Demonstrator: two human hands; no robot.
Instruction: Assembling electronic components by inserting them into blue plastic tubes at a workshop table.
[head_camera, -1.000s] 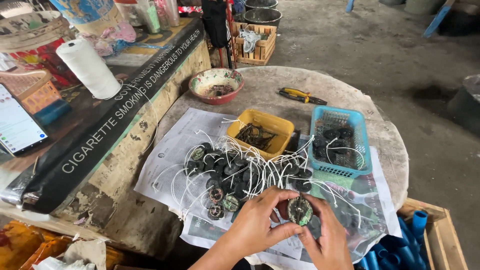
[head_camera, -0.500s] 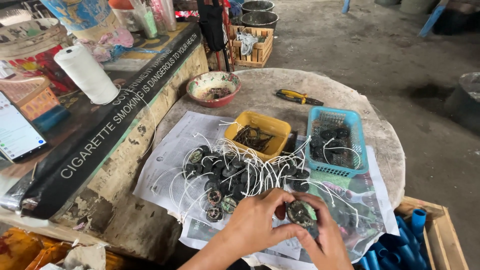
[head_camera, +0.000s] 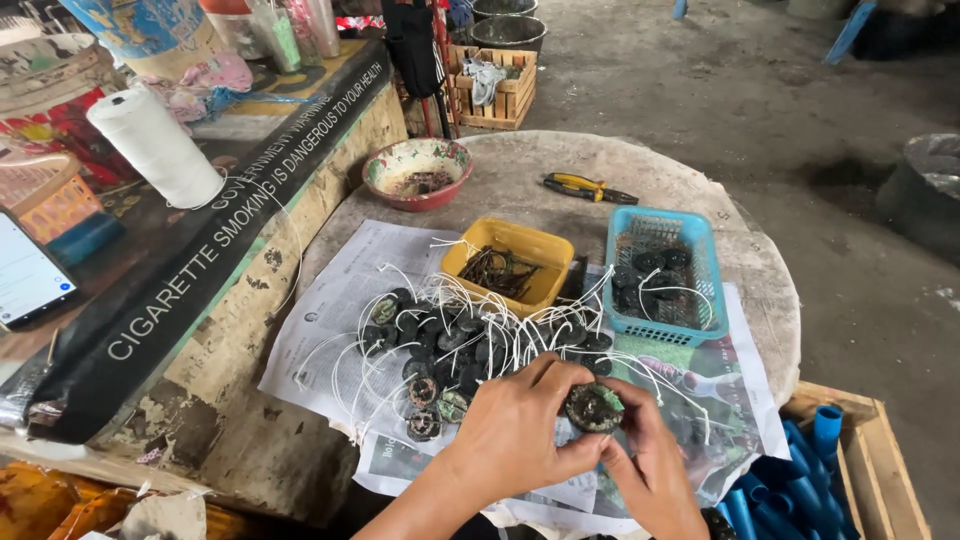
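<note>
Head view: a person's two bare hands work low in the frame, over a littered work surface.
Tabletop: round, worn grey stone tabletop (head_camera: 520, 175) under and ahead of the hands, its near part covered by spread newspaper sheets (head_camera: 330, 330).
Blue basket: light-blue plastic mesh basket (head_camera: 700, 275) ahead and to the right of the hands, with a few dark discs and white wire in it.
Yellow tray: small yellow plastic tray (head_camera: 545, 250) straight ahead of the hands, holding dark rusty bits.
Pile: heap of dark round coil-like discs with white wire tails (head_camera: 470, 335), just ahead of the left hand.
Step in hand: by the look of it, one disc from the heap is being handled or checked, both hands on it.
Next move calls for: a steady pinch and care with the loose white tails, which could snag in the heap.
Left hand (head_camera: 520, 425): fingers curled closed, thumb and fingertips pinching the disc's left edge.
Right hand (head_camera: 650, 470): fingers bent, gripping the same disc from the right and below.
Held disc: dark round greenish-stained disc (head_camera: 593, 407), raised between both hands, just above the newspaper.
</note>
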